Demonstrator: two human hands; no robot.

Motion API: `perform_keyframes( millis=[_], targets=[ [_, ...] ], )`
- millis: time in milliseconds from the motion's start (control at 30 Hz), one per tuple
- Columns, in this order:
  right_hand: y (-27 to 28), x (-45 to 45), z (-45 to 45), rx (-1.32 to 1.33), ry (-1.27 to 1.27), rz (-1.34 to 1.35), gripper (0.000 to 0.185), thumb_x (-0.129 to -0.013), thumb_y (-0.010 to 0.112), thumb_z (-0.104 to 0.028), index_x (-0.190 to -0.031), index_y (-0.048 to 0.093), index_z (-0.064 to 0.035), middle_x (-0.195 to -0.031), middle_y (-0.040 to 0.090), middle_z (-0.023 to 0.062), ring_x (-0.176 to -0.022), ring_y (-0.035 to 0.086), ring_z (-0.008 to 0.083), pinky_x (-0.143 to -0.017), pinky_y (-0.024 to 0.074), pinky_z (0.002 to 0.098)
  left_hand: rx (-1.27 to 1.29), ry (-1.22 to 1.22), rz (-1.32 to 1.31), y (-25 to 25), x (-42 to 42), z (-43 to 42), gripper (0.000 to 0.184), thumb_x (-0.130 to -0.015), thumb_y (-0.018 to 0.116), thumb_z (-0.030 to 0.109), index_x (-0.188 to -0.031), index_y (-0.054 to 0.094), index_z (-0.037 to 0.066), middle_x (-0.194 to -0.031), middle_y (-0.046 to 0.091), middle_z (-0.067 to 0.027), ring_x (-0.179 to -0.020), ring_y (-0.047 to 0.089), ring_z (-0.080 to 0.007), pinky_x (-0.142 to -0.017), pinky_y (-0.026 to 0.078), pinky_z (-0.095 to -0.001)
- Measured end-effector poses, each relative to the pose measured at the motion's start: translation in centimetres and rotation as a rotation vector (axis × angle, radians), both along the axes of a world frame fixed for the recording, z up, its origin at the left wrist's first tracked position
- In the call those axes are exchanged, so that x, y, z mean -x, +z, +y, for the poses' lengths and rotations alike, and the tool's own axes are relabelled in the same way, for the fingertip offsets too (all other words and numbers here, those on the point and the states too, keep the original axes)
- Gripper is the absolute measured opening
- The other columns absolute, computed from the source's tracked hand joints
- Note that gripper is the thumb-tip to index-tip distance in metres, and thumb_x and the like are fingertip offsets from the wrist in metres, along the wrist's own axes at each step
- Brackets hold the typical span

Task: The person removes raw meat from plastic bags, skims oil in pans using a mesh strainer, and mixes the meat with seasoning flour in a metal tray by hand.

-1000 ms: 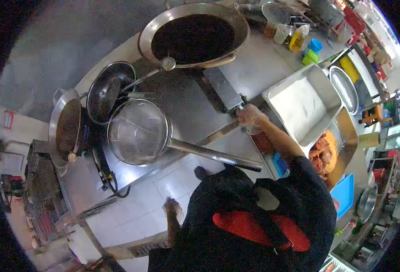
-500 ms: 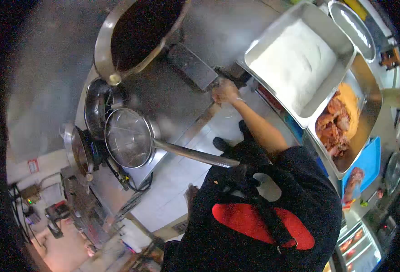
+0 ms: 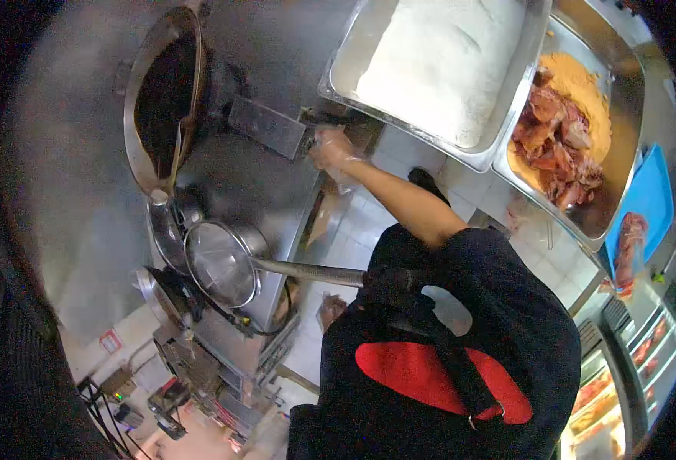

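My right hand, in a thin clear glove, reaches to the near end of a grey metal box on the steel stove top. Its fingers are curled closed there, but what they grip is hidden. Low beside my body, my left hand is partly visible; its fingers are too dark and blurred to read. Between the hands lies a long-handled round strainer, resting over a metal pot. Its handle reaches toward my dark shirt.
A wok with dark contents stands at the left. To the right are a steel pan of white powder and another pan with meat on orange powder. Beyond it, a blue tray holds a wrapped piece of meat.
The view has turned, so the pans, wok and strainer sit elsewhere in the picture. My right hand remains at the end of the grey box.
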State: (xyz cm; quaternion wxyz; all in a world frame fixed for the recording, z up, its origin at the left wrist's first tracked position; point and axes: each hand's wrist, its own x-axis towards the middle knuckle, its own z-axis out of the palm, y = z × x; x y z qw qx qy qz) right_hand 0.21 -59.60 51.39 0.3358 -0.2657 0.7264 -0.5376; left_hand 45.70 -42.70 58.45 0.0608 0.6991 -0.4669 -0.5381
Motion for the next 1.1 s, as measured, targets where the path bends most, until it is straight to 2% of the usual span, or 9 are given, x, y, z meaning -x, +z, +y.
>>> perform_keyframes(
  millis=[267, 467, 567, 667, 733, 900, 967, 1067, 1100],
  targets=[
    [-2.3, 0.0, -1.4, 0.029, 0.083, 0.458, 0.019, -0.076, 0.057, -0.015, -0.085, 0.061, 0.0010, -0.078, 0.062, 0.0198, -0.072, 0.063, 0.0351, -0.061, 0.0502, 0.0418, 0.007, -0.112, 0.054, -0.6, -0.4, -1.5, 0.033, -0.092, 0.052, 0.036, -0.083, 0.058, 0.005, -0.077, 0.063, -0.0080, -0.068, 0.061, -0.0211, -0.063, 0.048, -0.0356],
    [-3.2, 0.4, -2.2, -0.077, 0.145, 0.299, 0.019, -0.074, 0.057, -0.015, -0.080, 0.062, 0.0024, -0.080, 0.063, 0.0196, -0.074, 0.063, 0.0339, -0.062, 0.0504, 0.0422, 0.007, -0.152, 0.100, -0.8, -1.4, -1.6, 0.034, -0.093, 0.052, 0.036, -0.085, 0.058, 0.004, -0.077, 0.063, -0.0081, -0.069, 0.061, -0.0205, -0.064, 0.048, -0.0349],
    [-3.7, 0.4, -3.6, -0.205, 0.267, 0.577, 0.017, -0.073, 0.058, -0.014, -0.078, 0.062, 0.0019, -0.079, 0.063, 0.0200, -0.071, 0.062, 0.0348, -0.061, 0.0504, 0.0422, 0.011, -0.166, 0.098, -0.6, -1.5, -1.0, 0.034, -0.093, 0.052, 0.036, -0.086, 0.059, 0.004, -0.077, 0.062, -0.0082, -0.069, 0.061, -0.0202, -0.065, 0.048, -0.0345],
    [-2.9, -0.6, -4.1, -0.135, 0.045, 0.421, 0.015, -0.073, 0.057, -0.015, -0.071, 0.069, -0.0063, -0.075, 0.065, 0.0166, -0.069, 0.065, 0.0319, -0.063, 0.0518, 0.0427, 0.014, -0.178, 0.092, -0.2, -2.4, -0.7, 0.035, -0.093, 0.052, 0.036, -0.087, 0.059, 0.003, -0.077, 0.062, -0.0083, -0.069, 0.060, -0.0199, -0.065, 0.048, -0.0342],
    [0.0, -0.2, -1.1, -0.022, 0.102, 0.653, 0.016, -0.073, 0.058, -0.014, -0.073, 0.066, -0.0010, -0.077, 0.064, 0.0214, -0.072, 0.063, 0.0368, -0.066, 0.0519, 0.0418, 0.019, -0.194, 0.088, 0.0, -2.3, -0.6, 0.035, -0.093, 0.052, 0.037, -0.087, 0.059, 0.003, -0.077, 0.062, -0.0084, -0.069, 0.060, -0.0197, -0.066, 0.048, -0.0339],
    [-0.6, 0.2, -1.5, -0.073, 0.066, 0.368, 0.024, -0.076, 0.060, -0.020, -0.074, 0.063, 0.0038, -0.077, 0.063, 0.0233, -0.072, 0.062, 0.0382, -0.066, 0.0511, 0.0416, 0.041, -0.260, 0.062, 2.3, 0.0, 0.1, 0.036, -0.093, 0.052, 0.037, -0.089, 0.060, 0.002, -0.077, 0.061, -0.0085, -0.069, 0.060, -0.0192, -0.067, 0.048, -0.0333],
    [3.1, 0.4, 1.8, -0.023, 0.025, 0.419, 0.030, -0.078, 0.061, -0.024, -0.072, 0.063, 0.0047, -0.072, 0.062, 0.0222, -0.067, 0.062, 0.0368, -0.065, 0.0505, 0.0417, 0.070, -0.318, 0.056, 3.9, 2.4, 0.3, 0.036, -0.093, 0.052, 0.037, -0.089, 0.060, 0.002, -0.077, 0.061, -0.0086, -0.069, 0.060, -0.0190, -0.067, 0.048, -0.0331],
    [9.3, 1.1, 8.3, -0.086, -0.027, -0.085, 0.038, -0.081, 0.061, -0.033, -0.068, 0.062, 0.0028, -0.066, 0.059, 0.0192, -0.062, 0.059, 0.0335, -0.062, 0.0490, 0.0424, 0.141, -0.426, 0.092, 6.8, 8.3, 0.6, 0.037, -0.094, 0.052, 0.037, -0.090, 0.060, 0.001, -0.077, 0.061, -0.0087, -0.069, 0.060, -0.0187, -0.067, 0.048, -0.0327],
    [10.1, 1.1, 10.6, -0.008, -0.018, 0.011, 0.041, -0.083, 0.060, -0.037, -0.067, 0.063, 0.0011, -0.063, 0.058, 0.0173, -0.059, 0.057, 0.0318, -0.060, 0.0482, 0.0426, 0.175, -0.474, 0.117, 7.5, 10.8, 0.8, 0.037, -0.094, 0.052, 0.037, -0.090, 0.061, 0.001, -0.077, 0.061, -0.0087, -0.069, 0.059, -0.0186, -0.068, 0.048, -0.0326]
  ],
)
